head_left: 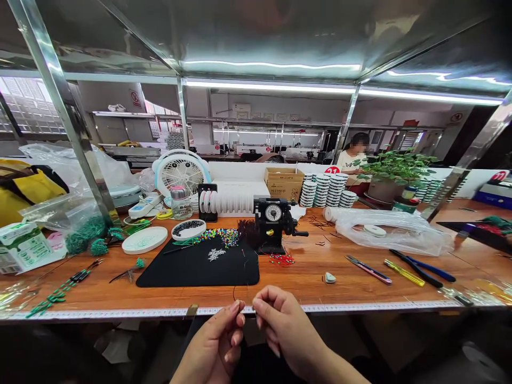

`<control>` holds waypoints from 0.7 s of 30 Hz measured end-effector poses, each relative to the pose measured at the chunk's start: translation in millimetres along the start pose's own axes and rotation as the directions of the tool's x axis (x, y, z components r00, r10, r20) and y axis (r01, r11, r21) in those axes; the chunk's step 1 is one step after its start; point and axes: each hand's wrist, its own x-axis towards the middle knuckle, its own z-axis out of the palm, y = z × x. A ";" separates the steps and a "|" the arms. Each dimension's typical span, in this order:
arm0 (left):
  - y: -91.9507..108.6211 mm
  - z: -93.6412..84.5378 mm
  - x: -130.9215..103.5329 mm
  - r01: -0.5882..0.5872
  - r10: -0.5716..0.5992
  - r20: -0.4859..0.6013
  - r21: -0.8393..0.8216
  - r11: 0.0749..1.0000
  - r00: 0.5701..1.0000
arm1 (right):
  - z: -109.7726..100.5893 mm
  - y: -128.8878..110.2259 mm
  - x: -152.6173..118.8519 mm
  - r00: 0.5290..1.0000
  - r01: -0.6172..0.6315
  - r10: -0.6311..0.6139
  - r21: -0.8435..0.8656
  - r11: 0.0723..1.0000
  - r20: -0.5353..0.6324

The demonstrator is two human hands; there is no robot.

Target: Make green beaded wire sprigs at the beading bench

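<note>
Just over the table's front edge, my left hand pinches a thin dark cord, whose free end curves up above the fingertips. Close beside it, my right hand is closed in a pinch, thumb against forefinger. Something very small and thin sits at its fingertips, too fine to make out. The two sets of fingertips are a small gap apart. Beyond them lies a black mat with multicoloured beads and a small pile of silvery pieces.
A black hand-cranked winder stands behind the mat, with red pieces before it. To the right lie tweezers, a yellow tool and blue-handled pliers. A measuring tape lines the front edge. Another person sits behind.
</note>
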 end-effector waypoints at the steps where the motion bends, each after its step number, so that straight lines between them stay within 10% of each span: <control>1: -1.0 0.9 -1.1 0.003 -0.003 0.001 -0.022 1.000 1.000 | 2.8 1.3 -5.5 0.999 0.047 -0.047 0.018 0.999 -0.017; 21: -6.8 9.0 -7.0 0.093 -0.071 0.151 -0.142 0.985 0.986 | 17.7 16.5 -24.6 0.862 0.396 -0.478 -0.367 0.842 -0.167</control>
